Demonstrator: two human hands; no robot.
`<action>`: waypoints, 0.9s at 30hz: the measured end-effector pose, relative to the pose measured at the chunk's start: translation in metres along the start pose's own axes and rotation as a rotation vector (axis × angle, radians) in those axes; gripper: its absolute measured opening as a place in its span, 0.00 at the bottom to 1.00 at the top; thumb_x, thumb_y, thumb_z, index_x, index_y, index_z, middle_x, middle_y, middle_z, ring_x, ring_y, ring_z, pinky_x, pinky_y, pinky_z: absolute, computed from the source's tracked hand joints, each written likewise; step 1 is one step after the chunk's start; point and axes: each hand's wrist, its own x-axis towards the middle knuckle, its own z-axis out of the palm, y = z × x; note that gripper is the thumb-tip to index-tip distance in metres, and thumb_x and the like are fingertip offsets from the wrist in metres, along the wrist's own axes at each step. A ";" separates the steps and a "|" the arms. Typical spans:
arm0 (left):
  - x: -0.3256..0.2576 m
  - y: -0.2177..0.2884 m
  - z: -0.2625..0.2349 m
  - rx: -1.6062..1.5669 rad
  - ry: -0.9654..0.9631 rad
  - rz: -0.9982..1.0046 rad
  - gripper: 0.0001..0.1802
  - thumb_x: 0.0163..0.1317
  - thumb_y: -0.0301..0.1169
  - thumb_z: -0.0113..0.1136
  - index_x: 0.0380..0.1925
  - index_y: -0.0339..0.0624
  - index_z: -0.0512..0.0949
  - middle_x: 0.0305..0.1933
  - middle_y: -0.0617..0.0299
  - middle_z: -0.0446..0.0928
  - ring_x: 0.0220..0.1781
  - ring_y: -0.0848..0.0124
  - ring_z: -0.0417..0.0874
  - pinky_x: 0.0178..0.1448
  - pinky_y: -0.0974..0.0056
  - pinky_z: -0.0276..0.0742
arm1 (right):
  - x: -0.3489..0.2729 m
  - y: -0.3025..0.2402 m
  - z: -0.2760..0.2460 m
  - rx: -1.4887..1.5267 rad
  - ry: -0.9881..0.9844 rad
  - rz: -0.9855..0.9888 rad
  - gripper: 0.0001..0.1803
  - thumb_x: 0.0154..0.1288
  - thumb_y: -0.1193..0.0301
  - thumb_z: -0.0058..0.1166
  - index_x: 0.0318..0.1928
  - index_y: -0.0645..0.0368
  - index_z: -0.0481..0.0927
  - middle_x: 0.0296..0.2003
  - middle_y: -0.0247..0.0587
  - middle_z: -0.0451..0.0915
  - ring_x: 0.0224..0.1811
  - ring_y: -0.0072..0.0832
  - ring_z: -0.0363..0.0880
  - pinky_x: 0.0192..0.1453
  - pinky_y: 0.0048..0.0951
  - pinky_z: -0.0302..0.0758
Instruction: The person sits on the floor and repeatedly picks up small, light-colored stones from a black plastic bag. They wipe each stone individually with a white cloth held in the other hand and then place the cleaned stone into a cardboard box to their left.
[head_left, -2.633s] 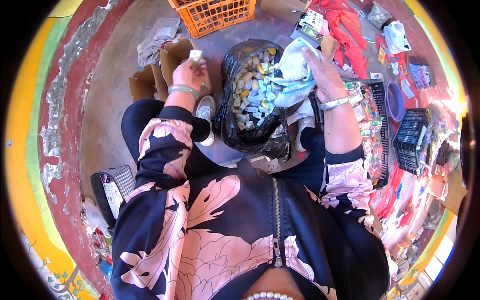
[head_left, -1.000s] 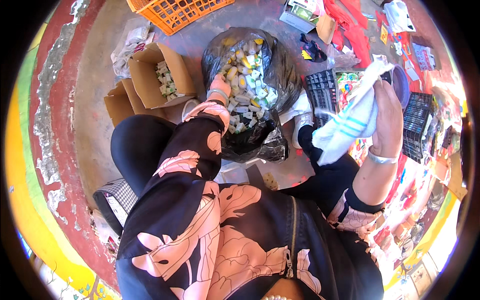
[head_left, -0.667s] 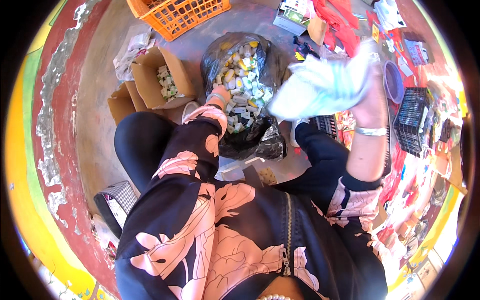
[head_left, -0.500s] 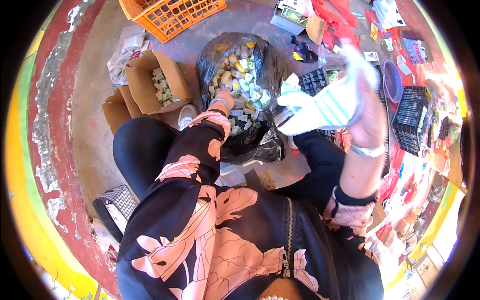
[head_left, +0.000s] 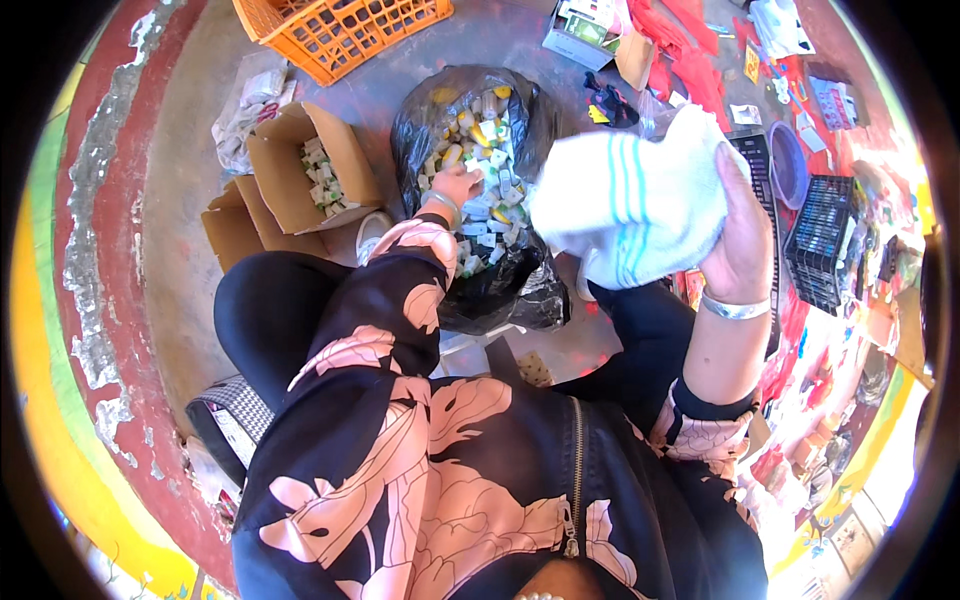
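While the left hand [head_left: 458, 184] is digging among the small bottles [head_left: 478, 170] in the black plastic bag [head_left: 500, 290], keeping the fingers curled around one piece at a time is probably the surest way to lift it cleanly. That hand is resting on the heap, fingers partly bent; whether it is gripping anything I cannot tell. Further right, the right hand [head_left: 740, 235] is clenching a bunched white cloth with pale green stripes [head_left: 630, 205], raised above the bag's right side. Left of the bag, an open cardboard box [head_left: 300, 185] is holding similar bottles.
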 end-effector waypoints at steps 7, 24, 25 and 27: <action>-0.123 0.140 0.045 -0.635 -0.353 0.227 0.09 0.56 0.18 0.51 0.38 0.28 0.71 0.41 0.53 0.73 0.42 0.62 0.78 0.50 0.66 0.76 | -0.013 0.004 0.008 -0.064 -0.038 -0.051 0.17 0.62 0.71 0.49 0.49 0.66 0.68 0.44 0.43 0.75 0.45 0.29 0.75 0.49 0.30 0.73; -0.286 0.190 0.031 -0.536 -0.458 0.264 0.10 0.56 0.20 0.51 0.39 0.34 0.72 0.39 0.59 0.75 0.40 0.71 0.78 0.48 0.67 0.76 | -0.028 0.083 0.060 -1.064 -0.252 -0.713 0.11 0.53 0.69 0.55 0.38 0.56 0.73 0.26 0.54 0.77 0.31 0.50 0.76 0.32 0.35 0.74; -0.288 0.189 0.034 -0.561 -0.456 0.267 0.08 0.56 0.20 0.52 0.37 0.36 0.72 0.36 0.61 0.76 0.38 0.72 0.78 0.46 0.67 0.76 | -0.026 0.085 0.061 -1.086 -0.203 -0.701 0.11 0.54 0.68 0.54 0.37 0.56 0.72 0.26 0.54 0.76 0.31 0.50 0.76 0.32 0.37 0.74; -0.287 0.187 0.035 -0.580 -0.444 0.295 0.09 0.56 0.20 0.52 0.38 0.36 0.72 0.36 0.61 0.76 0.38 0.72 0.79 0.46 0.67 0.76 | -0.021 0.088 0.062 -1.126 -0.112 -0.694 0.11 0.54 0.68 0.54 0.37 0.56 0.72 0.26 0.55 0.76 0.31 0.51 0.76 0.31 0.40 0.74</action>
